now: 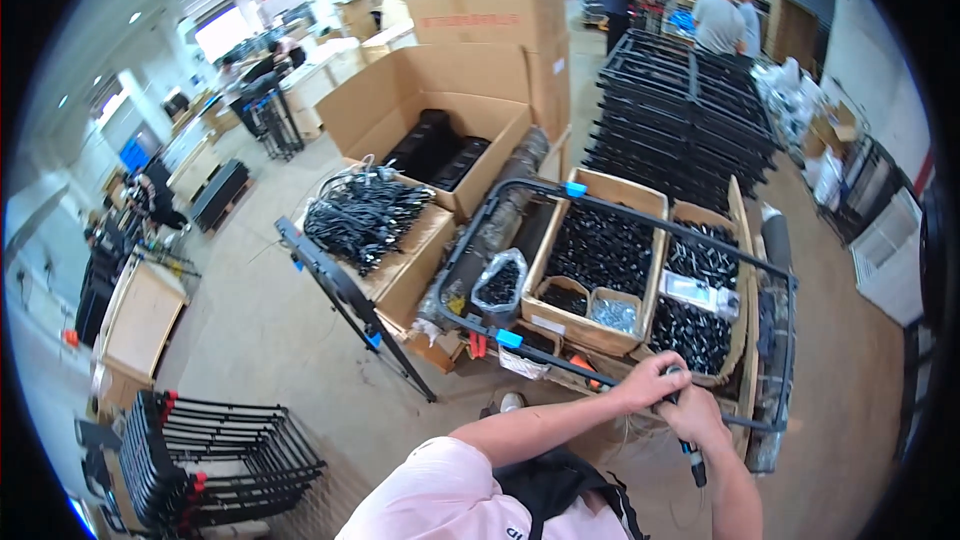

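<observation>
A black tubular metal frame (790,340) with blue clips lies across open boxes in front of me. My right hand (697,415) is closed around a black corded tool (693,460) that looks like an electric screwdriver; its cord end points down toward me. My left hand (652,383) is closed just left of it, at the frame's near bar, with the thumb against a small dark piece I cannot make out. Beneath the frame are a carton of black plastic parts (605,245), a second carton of black parts (690,335) and a small box of shiny screws (614,313).
A bag-lined bucket (499,280) stands left of the cartons. Bundled black cables (365,215) top a box, beside a large open carton (480,145). Black frames are stacked behind (680,120) and at lower left (230,460). Several people work farther off.
</observation>
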{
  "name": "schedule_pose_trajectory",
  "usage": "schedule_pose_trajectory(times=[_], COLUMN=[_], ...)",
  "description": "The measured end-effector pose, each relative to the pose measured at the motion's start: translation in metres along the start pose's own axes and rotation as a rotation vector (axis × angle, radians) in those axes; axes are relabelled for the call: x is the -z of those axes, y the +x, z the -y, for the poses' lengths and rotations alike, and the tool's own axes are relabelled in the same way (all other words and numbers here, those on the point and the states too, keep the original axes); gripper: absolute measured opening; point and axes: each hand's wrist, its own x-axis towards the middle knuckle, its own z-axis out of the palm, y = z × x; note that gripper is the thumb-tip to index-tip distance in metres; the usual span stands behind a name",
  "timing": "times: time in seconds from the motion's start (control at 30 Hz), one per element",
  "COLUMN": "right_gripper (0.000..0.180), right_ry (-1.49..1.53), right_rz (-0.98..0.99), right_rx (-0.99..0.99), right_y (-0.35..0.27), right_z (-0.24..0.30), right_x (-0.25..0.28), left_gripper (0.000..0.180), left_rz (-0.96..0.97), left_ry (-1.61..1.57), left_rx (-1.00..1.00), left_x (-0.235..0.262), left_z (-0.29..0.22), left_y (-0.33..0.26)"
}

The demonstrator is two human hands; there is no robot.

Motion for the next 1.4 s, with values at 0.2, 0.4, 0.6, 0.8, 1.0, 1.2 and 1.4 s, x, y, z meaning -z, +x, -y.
schedule_pose_trajectory(times=[0.2, 0.4, 0.6, 0.8, 1.0, 1.2, 1.4], right_gripper=[0.048, 0.047, 0.044, 0.043, 0.058, 0.070, 0.077], right_ry=[0.045, 0.024, 0.018, 0.017, 0.350, 0.179, -0.172], right_rz=[0.191, 0.211, 0.148, 0.194, 0.177, -0.029, -0.036], right_rx=[-0.022, -0.040, 0.006, -0.054, 0.020, 0.197, 0.417], right_y=[0.014, 0.010, 0.008, 0.016, 0.046, 0.138, 0.251], right_z=[0.002, 0.013, 0.012, 0.022, 0.077, 0.117, 0.158], right_x=[0.004, 0.015, 0.019, 0.038, 0.097, 0.040, -0.055], left_gripper=[0.026, 0.027, 0.025, 0.024, 0.023, 0.025, 0.072], left_rz=[-0.030, 0.011, 0.015, 0.003, -0.120, -0.249, -0.471], left_ry=[0.018, -0.008, -0.009, -0.062, 0.136, 0.115, 0.167], left_rx=[-0.038, 0.004, -0.016, 0.011, -0.474, -0.345, 0.441], left_x=[0.003, 0.004, 0.001, 0.008, 0.059, 0.185, 0.315], left_z=[-0.005, -0.017, -0.022, -0.040, -0.111, -0.068, 0.011], left_y=[-0.001, -0.003, 0.001, 0.009, 0.052, 0.075, 0.080])
